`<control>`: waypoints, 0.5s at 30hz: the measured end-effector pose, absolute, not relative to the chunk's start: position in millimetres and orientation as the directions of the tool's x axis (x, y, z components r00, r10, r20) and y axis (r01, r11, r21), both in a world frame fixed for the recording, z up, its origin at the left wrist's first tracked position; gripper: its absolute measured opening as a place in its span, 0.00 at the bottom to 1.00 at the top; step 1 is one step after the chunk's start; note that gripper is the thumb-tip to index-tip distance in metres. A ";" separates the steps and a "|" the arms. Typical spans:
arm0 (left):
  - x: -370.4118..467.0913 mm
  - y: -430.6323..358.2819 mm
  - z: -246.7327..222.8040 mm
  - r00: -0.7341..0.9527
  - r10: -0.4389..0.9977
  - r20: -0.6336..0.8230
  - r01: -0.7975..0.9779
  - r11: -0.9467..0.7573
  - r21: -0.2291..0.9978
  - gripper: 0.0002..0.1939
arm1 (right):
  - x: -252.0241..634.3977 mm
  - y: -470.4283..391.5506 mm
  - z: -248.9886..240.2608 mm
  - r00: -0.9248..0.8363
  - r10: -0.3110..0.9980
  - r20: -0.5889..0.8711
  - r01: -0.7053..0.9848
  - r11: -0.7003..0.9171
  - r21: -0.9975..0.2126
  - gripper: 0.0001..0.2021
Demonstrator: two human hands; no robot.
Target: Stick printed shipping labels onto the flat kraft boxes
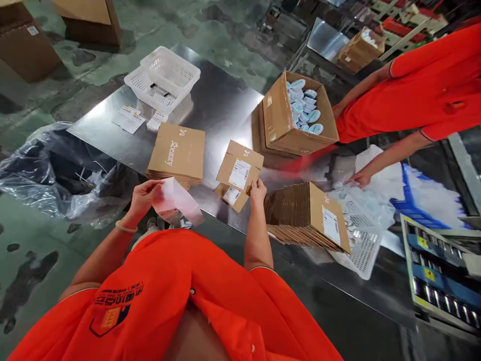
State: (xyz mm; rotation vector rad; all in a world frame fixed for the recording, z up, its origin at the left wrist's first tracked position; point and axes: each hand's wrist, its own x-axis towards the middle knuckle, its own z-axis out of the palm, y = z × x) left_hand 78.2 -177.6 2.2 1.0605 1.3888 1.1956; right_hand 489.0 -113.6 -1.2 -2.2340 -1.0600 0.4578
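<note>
My left hand (143, 198) pinches a curled pinkish-white sheet of paper (181, 198), held just off the table's near edge. With its fingers closed on the right edge, my right hand (258, 192) grips a flat brown carton (230, 163) that bears a white printed label (239, 173). Partly beneath it lies another labelled carton (240, 201). Between my hands and farther left, a stack of flat cartons with "Sbeaury" printing (188, 145) rests on the metal table. Right of my right forearm leans a long row of labelled flat cartons (291, 205).
White baskets (188, 70) and loose labels (131, 120) occupy the table's left end, above a plastic-lined bin (56, 175). An open box of pale blue packets (276, 108) stands at the back. At right, a co-worker's hand (361, 178) touches clear plastic over a white basket (370, 250).
</note>
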 end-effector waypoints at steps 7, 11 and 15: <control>81.7 -200.3 10.1 -0.144 0.966 -0.216 -0.286 0.168 0.943 0.41 | 349.0 -173.9 -1.8 -0.199 0.979 -0.032 0.519 0.078 -0.851 0.15; 59.4 -186.7 -12.2 -0.307 0.905 -0.293 -0.388 0.162 0.907 0.42 | 270.6 -185.6 -21.9 -0.572 0.798 -0.191 0.332 0.013 -0.943 0.09; 36.8 -173.8 -47.5 -0.307 0.801 -0.514 -0.486 0.333 0.808 0.33 | 252.4 -183.0 -32.2 -0.444 0.858 -0.259 0.261 -0.152 -0.953 0.21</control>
